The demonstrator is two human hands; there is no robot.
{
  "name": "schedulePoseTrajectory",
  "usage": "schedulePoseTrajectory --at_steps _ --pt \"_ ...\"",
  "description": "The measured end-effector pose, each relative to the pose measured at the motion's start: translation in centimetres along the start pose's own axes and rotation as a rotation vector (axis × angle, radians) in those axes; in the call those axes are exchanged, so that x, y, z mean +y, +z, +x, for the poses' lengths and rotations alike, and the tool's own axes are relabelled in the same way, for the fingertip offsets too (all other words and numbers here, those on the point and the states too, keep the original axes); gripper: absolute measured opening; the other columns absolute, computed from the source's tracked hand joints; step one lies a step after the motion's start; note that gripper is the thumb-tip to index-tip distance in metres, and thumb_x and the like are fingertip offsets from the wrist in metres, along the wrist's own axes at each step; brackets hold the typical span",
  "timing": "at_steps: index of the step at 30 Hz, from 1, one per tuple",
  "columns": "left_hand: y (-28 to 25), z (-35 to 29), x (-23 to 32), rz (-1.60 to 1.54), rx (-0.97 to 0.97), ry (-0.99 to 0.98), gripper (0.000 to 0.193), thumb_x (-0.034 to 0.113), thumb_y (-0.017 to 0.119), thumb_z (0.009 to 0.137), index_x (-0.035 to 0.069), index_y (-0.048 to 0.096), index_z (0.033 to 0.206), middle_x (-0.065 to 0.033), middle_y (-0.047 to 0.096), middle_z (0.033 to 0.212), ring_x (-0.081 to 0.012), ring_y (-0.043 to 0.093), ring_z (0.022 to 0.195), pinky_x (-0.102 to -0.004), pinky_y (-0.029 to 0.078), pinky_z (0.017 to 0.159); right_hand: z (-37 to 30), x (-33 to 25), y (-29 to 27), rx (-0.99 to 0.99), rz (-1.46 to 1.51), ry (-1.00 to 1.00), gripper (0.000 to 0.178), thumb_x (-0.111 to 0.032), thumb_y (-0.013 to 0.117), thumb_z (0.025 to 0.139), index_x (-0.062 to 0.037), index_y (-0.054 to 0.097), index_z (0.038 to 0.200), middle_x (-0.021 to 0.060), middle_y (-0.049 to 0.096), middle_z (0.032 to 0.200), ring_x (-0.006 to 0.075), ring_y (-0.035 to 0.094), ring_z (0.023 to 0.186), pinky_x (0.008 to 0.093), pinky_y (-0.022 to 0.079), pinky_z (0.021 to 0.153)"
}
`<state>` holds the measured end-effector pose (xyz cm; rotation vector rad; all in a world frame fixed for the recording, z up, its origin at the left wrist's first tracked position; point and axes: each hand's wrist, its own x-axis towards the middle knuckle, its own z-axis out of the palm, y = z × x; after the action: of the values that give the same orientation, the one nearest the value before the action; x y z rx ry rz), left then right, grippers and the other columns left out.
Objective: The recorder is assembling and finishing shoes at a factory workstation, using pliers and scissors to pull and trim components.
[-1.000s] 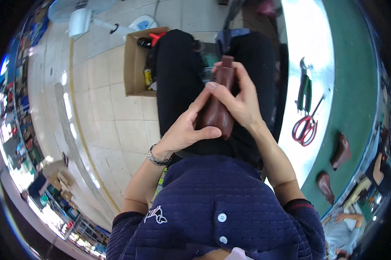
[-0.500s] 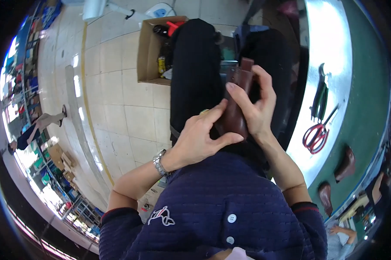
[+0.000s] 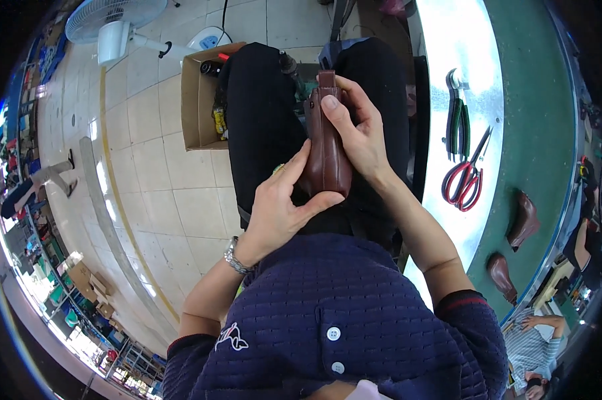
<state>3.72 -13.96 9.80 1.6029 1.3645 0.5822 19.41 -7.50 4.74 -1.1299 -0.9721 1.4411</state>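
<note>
A long, glossy brown leather piece [image 3: 327, 157] is held upright over my lap, with a rounded near end, a seam down its middle and a tab at the far end. My left hand [image 3: 284, 200] grips its lower end, thumb across the near edge and fingers along the left side. On the right, my right hand [image 3: 357, 130] holds the upper part, its thumb pressed on the face near the tab and fingers behind. The underside of the piece is hidden. Exactly what kind of item it is I cannot tell.
On the metal strip of the bench to the right lie green-handled pliers [image 3: 457, 120] and red-handled scissors [image 3: 462, 183]. Two brown, shoe-like leather pieces [image 3: 524, 220] rest on the green top. A cardboard box [image 3: 201, 120] and a fan [image 3: 114, 40] stand at the left. Other people are farther off.
The view has shifted, so the surroundings sit farther left in it. Both hands keep their hold on the leather piece, which is turned more upright with its seam facing up.
</note>
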Motion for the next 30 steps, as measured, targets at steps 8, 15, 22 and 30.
schedulePoseTrajectory --at_steps 8,15,22,30 --pt "-2.7 2.6 -0.7 -0.419 -0.256 -0.229 0.07 0.033 0.081 0.078 -0.011 0.054 0.126 -0.0181 0.068 0.109 -0.02 0.067 0.1 -0.0311 0.05 0.09 -0.5 0.8 -0.3 -0.026 -0.13 0.012 0.042 -0.032 0.069 0.089 -0.0005 0.06 0.115 0.0085 0.062 0.102 0.0157 0.058 0.093 0.0287 0.047 0.082" --pt "-1.7 2.4 -0.5 -0.16 -0.274 -0.11 0.07 0.045 0.081 0.074 -0.008 0.061 0.116 -0.0162 0.069 0.089 -0.0197 0.067 0.076 -0.0304 0.052 0.072 -1.4 1.2 0.4 0.161 -0.282 -0.139 0.03 -0.024 0.067 0.09 -0.001 0.061 0.109 0.0074 0.06 0.098 0.0139 0.055 0.09 0.0265 0.045 0.079" --pt "-1.3 1.5 -1.0 -0.108 -0.14 -0.094 0.081 0.049 0.082 0.071 -0.006 0.055 0.124 -0.0172 0.064 0.104 -0.0243 0.064 0.091 -0.0316 0.051 0.082 -0.6 0.6 -0.6 0.012 -0.156 -0.016 0.029 -0.025 0.068 0.089 -0.0038 0.063 0.109 0.0044 0.061 0.096 0.0116 0.054 0.088 0.0257 0.045 0.079" --pt "0.4 8.9 -3.1 -0.741 -0.221 -0.07 0.079 0.051 0.074 0.081 0.004 0.045 0.137 -0.0102 0.055 0.119 -0.0167 0.053 0.111 -0.0308 0.044 0.094 0.1 0.3 -2.7 -0.089 -0.268 -0.13 0.033 -0.024 0.065 0.092 -0.0038 0.064 0.118 0.0105 0.06 0.117 0.0225 0.053 0.114 0.0337 0.041 0.098"
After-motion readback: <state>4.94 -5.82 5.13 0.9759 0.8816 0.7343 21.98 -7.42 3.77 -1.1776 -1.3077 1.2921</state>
